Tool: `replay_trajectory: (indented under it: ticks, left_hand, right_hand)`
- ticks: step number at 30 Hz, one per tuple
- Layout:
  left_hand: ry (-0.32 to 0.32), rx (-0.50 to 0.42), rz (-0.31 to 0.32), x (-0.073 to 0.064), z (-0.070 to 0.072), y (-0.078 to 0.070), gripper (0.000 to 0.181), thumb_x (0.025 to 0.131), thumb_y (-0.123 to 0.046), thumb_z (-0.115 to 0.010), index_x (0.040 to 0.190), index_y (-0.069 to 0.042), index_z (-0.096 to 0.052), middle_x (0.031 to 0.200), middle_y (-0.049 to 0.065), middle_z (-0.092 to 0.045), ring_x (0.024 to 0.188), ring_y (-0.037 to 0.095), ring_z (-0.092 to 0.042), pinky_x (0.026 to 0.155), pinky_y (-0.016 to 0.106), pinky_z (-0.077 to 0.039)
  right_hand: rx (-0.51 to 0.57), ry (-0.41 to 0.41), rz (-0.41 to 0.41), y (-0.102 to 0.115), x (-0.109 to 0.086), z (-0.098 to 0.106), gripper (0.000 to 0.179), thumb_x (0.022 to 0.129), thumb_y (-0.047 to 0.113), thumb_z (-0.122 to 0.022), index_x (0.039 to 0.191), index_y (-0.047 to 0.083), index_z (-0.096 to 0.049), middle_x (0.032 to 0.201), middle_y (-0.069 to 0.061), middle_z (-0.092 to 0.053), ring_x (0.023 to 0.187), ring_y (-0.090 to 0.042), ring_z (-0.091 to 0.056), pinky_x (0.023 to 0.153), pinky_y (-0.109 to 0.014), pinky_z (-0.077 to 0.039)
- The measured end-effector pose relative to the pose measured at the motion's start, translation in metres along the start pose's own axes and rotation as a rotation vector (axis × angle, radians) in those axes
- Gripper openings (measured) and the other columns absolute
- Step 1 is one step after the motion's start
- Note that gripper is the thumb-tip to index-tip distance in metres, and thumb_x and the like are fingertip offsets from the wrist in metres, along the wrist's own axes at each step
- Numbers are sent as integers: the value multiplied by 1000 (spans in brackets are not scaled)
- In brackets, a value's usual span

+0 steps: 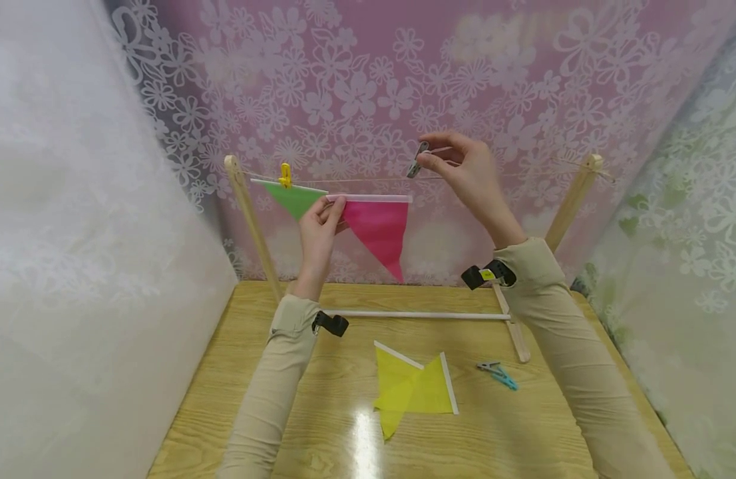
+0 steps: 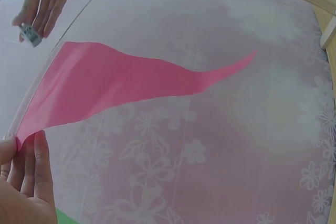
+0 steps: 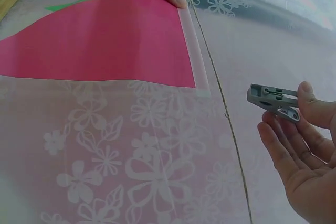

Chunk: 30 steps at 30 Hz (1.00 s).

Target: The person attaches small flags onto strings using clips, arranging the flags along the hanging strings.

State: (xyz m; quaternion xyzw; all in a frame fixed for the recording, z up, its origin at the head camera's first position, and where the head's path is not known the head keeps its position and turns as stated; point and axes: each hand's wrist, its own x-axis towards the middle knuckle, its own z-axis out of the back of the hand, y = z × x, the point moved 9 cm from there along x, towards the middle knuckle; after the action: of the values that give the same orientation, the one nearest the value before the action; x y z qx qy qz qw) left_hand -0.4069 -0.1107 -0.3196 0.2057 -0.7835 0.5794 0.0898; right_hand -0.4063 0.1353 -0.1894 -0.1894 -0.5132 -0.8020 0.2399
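Note:
A pink triangular flag (image 1: 380,229) with a white top band hangs from my left hand (image 1: 321,233), which pinches its upper left corner near the string. In the right wrist view the flag's band lies beside the string (image 3: 218,85), a little apart from it. My right hand (image 1: 466,176) pinches a grey clothespin (image 1: 417,159) between thumb and fingers, just above the string and right of the flag. To the left, a green flag (image 1: 293,198) hangs on the string under a yellow clothespin (image 1: 285,175); my left hand partly covers its right side.
Wooden posts (image 1: 254,226) hold the string at both ends, with a white rod (image 1: 416,315) low between them. On the wooden table (image 1: 320,412) lie overlapping yellow flags (image 1: 404,389). Grey and blue clothespins (image 1: 501,376) lie to their right. A flowered curtain (image 1: 356,86) hangs behind.

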Motion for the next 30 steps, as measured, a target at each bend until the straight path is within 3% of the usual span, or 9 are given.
replay_trajectory:
  ticks: [11,17,30]
  left_hand:
    - [11,-35,-6,1,0,-7,17,100,-17,-66,105,-1,-69,86,-4,-75,75,8,-73,74,27,-63]
    - [7,-55,0,0,0,-6,15,100,-14,-66,105,-1,-68,85,-5,-75,74,8,-72,72,26,-63]
    - [-11,-32,24,0,3,0,20,100,-13,-66,109,4,-67,88,-2,-75,73,8,-72,72,26,-63]
  right_hand:
    - [-49,81,-108,12,23,-27,36,94,27,-76,123,7,-70,115,-6,-69,97,-15,-68,94,-34,-53]
    - [-71,112,-112,18,31,-43,32,94,24,-75,118,4,-71,110,-10,-73,91,-14,-72,96,-34,-56]
    - [-85,174,-155,12,45,-66,20,95,21,-73,107,5,-75,99,-7,-72,86,-22,-72,85,-34,-61]
